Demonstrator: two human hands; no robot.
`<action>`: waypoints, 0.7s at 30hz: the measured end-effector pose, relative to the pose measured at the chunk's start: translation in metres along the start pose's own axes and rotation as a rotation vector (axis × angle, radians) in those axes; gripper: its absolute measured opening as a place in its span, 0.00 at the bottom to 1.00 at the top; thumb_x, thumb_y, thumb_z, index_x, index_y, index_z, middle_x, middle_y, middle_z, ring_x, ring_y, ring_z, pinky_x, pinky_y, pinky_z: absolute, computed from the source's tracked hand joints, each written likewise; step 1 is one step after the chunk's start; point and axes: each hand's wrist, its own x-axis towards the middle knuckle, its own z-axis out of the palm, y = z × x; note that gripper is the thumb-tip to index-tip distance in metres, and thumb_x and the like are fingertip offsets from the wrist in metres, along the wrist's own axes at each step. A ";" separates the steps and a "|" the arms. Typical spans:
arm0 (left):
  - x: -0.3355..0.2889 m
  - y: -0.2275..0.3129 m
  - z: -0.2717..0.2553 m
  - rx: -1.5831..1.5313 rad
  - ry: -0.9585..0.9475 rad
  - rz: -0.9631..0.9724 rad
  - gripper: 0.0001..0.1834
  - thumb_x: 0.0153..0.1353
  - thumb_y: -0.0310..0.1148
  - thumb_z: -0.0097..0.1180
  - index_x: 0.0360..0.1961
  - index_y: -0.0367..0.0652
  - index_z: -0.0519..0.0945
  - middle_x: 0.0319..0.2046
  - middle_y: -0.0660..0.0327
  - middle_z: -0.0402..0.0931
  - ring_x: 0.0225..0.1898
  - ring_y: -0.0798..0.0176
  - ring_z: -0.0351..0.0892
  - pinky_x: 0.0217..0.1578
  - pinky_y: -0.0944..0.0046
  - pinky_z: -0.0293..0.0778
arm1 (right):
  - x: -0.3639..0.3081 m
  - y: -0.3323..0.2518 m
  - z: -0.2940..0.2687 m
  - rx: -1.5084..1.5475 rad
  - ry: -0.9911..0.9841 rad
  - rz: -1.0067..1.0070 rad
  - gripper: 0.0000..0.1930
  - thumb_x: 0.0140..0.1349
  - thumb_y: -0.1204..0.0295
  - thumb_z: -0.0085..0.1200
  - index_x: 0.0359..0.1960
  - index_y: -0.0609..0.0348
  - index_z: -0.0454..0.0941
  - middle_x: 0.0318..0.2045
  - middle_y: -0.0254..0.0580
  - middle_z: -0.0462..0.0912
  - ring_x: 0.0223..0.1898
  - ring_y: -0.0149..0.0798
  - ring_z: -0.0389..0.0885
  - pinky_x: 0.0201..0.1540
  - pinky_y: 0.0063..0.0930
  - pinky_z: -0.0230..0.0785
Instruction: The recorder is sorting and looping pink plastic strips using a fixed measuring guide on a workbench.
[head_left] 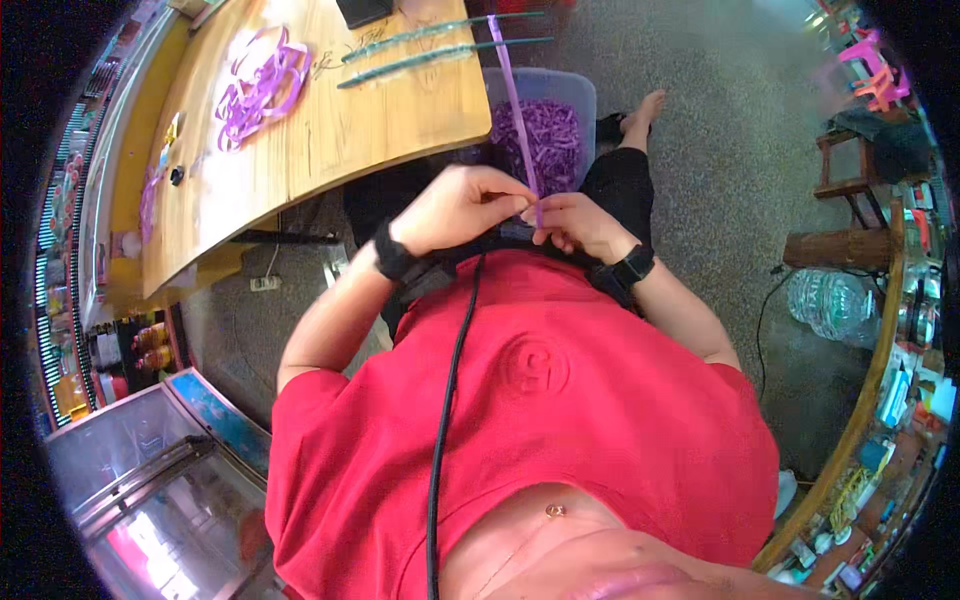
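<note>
Seated person in a red shirt [600, 370], both hands together in front of the waist. Purple strip [515, 105] runs taut from two green rods [410, 66] at the table's far right down to the fingers. Left hand [470, 205]: thumb and fingertips closed on the strip's near part. Right hand [580, 225]: fingers curled, pinching the strip just beside the left fingertips; exact finger contact too small to tell. Black band on left wrist, dark watch on right.

Beyond the hands, right of the wooden table [370, 130], a translucent tub [588, 95] holds a heap of purple pieces [545, 140]; the strip passes above it. Loose tangle of purple ribbon [265, 90] lies on the table, far left.
</note>
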 end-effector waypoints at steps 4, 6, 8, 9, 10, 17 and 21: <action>-0.005 -0.053 0.036 -0.230 0.105 -0.274 0.11 0.64 0.29 0.57 0.45 0.37 0.83 0.34 0.58 0.84 0.37 0.70 0.81 0.41 0.68 0.76 | -0.011 -0.007 0.010 0.049 0.013 0.041 0.12 0.63 0.70 0.52 0.43 0.60 0.82 0.25 0.37 0.83 0.17 0.21 0.71 0.18 0.16 0.63; -0.001 -0.058 0.043 -0.488 -0.008 -0.248 0.12 0.68 0.31 0.55 0.49 0.37 0.82 0.37 0.65 0.82 0.36 0.74 0.77 0.39 0.70 0.75 | -0.014 -0.006 0.009 0.075 0.000 0.061 0.11 0.63 0.69 0.52 0.43 0.59 0.82 0.25 0.37 0.83 0.17 0.21 0.71 0.18 0.16 0.62; 0.006 -0.064 0.045 -0.509 -0.056 -0.240 0.13 0.68 0.32 0.55 0.48 0.37 0.82 0.37 0.65 0.82 0.36 0.74 0.77 0.40 0.70 0.74 | -0.016 -0.008 0.008 0.081 -0.044 0.049 0.11 0.63 0.68 0.54 0.42 0.59 0.83 0.24 0.37 0.83 0.16 0.21 0.71 0.18 0.15 0.62; 0.008 -0.065 0.046 -0.521 -0.108 -0.232 0.13 0.68 0.32 0.56 0.48 0.36 0.82 0.37 0.65 0.82 0.37 0.74 0.77 0.41 0.70 0.74 | -0.017 -0.009 0.008 0.074 -0.043 0.055 0.11 0.63 0.68 0.54 0.42 0.59 0.83 0.24 0.37 0.83 0.16 0.21 0.71 0.18 0.15 0.62; 0.009 -0.066 0.048 -0.527 -0.103 -0.230 0.13 0.68 0.32 0.56 0.48 0.36 0.82 0.37 0.65 0.82 0.37 0.74 0.77 0.41 0.70 0.74 | -0.019 -0.010 0.008 0.071 -0.051 0.059 0.11 0.63 0.68 0.55 0.42 0.59 0.83 0.24 0.37 0.83 0.16 0.21 0.71 0.18 0.15 0.62; 0.015 -0.058 0.046 -0.633 0.048 -0.325 0.11 0.64 0.35 0.62 0.42 0.41 0.84 0.34 0.67 0.82 0.33 0.75 0.75 0.36 0.72 0.72 | -0.024 -0.011 0.012 0.098 -0.050 0.070 0.10 0.63 0.67 0.56 0.41 0.59 0.83 0.24 0.36 0.83 0.17 0.21 0.71 0.18 0.15 0.62; 0.015 -0.054 0.043 -0.607 0.060 -0.350 0.12 0.65 0.38 0.61 0.41 0.41 0.84 0.33 0.68 0.81 0.32 0.75 0.74 0.36 0.73 0.71 | -0.023 -0.010 0.011 0.122 -0.053 0.050 0.11 0.64 0.71 0.53 0.44 0.63 0.80 0.23 0.38 0.82 0.15 0.21 0.71 0.16 0.13 0.61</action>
